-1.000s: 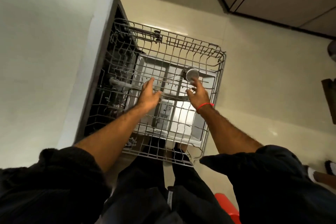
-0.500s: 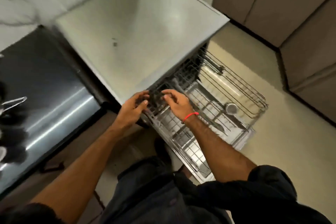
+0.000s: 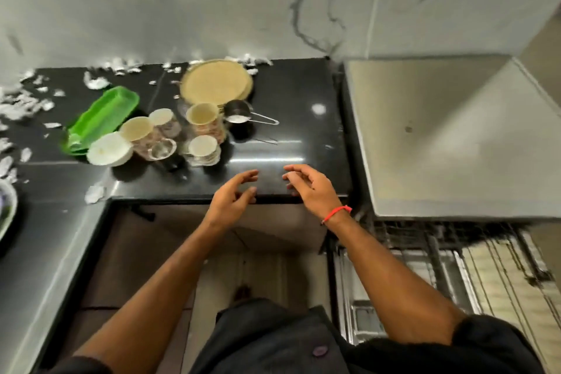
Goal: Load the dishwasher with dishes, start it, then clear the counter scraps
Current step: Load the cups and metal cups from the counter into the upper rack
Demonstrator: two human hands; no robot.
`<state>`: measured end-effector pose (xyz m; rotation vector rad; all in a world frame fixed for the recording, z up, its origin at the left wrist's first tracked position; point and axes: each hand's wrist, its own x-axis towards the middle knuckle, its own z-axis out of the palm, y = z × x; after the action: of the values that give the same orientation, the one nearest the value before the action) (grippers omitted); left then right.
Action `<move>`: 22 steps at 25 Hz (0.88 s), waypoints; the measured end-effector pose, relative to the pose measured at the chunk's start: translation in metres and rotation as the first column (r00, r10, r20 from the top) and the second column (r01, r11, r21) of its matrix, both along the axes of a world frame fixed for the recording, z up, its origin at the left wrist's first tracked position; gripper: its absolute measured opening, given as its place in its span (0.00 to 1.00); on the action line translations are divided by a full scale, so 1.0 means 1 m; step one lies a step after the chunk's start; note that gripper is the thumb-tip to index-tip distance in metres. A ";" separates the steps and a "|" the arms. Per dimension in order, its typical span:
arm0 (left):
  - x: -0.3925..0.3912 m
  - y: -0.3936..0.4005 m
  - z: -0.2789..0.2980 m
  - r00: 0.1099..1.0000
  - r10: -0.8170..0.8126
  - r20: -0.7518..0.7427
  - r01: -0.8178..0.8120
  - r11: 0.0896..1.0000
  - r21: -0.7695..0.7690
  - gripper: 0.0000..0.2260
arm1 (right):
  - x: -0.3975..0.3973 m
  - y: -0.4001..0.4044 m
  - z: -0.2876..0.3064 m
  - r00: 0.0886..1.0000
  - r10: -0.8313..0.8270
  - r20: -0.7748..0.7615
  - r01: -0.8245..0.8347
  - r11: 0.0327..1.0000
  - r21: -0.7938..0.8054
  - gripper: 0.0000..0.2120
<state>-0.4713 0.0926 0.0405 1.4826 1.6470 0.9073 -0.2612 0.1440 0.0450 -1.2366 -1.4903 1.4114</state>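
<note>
Scraps [image 3: 18,103]: white bits strewn over the left and back of the black counter [image 3: 291,94], with one more piece at the front edge beside the inner corner.
Bowl [image 3: 6,206]: only its rim shows at the far left edge; what it holds cannot be made out.
Tray [image 3: 103,115]: green, long, lying at a slant, its lower end tucked behind the white plates [image 3: 109,149].
Cups [image 3: 138,129]: several patterned ones clustered right of the tray, mouths up; one sits on a saucer stack [image 3: 202,147], and a clear glass [image 3: 160,149] stands among them.
Big plates [image 3: 216,82]: tan, round, stacked at the back of the counter, behind the cups.
Measuring cup [image 3: 238,115]: steel, with white powder inside, its wire handle pointing right; just right of the tallest cup.
Left hand [image 3: 232,202]: over the counter's front edge, fingers loosely spread and slightly bent, holding nothing.
Right hand [image 3: 308,188]: beside the left, apart from it, fingers likewise spread and slack, holding nothing; a red band [image 3: 337,214] on the wrist.
Dishwasher [image 3: 440,136]: grey top at right of the counter, its rack [image 3: 455,255] pulled out below, blurred; no dishes can be made out in it.
</note>
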 end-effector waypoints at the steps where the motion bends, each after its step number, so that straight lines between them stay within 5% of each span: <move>1: -0.019 0.001 0.000 0.999 0.031 -0.024 -0.030 0.999 0.042 0.17 | -0.023 0.007 0.001 1.000 0.022 0.020 -0.022 1.000 0.014 0.07; 5: -0.105 0.021 -0.004 0.956 0.219 -0.196 -0.173 0.959 0.226 0.14 | -0.125 0.038 -0.001 0.991 0.106 0.079 -0.111 0.992 0.058 0.13; 13: -0.124 0.076 -0.023 0.982 0.096 -0.160 -0.090 0.995 0.044 0.39 | -0.176 0.065 -0.015 0.967 0.020 0.254 -0.034 0.998 0.049 0.29; 18: -0.116 0.077 -0.013 0.970 0.240 -0.049 -0.238 0.970 0.042 0.36 | -0.147 0.048 -0.023 0.972 0.053 0.230 -0.062 0.998 0.030 0.34; 22: -0.064 0.060 0.009 0.972 0.131 0.193 -0.097 0.980 -0.175 0.17 | -0.108 0.017 -0.013 0.965 0.070 0.251 -0.113 0.981 0.159 0.41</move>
<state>-0.5351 0.1525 0.0490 1.1536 1.6255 0.9285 -0.3692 0.1608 0.0320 -1.2820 -1.8184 1.1908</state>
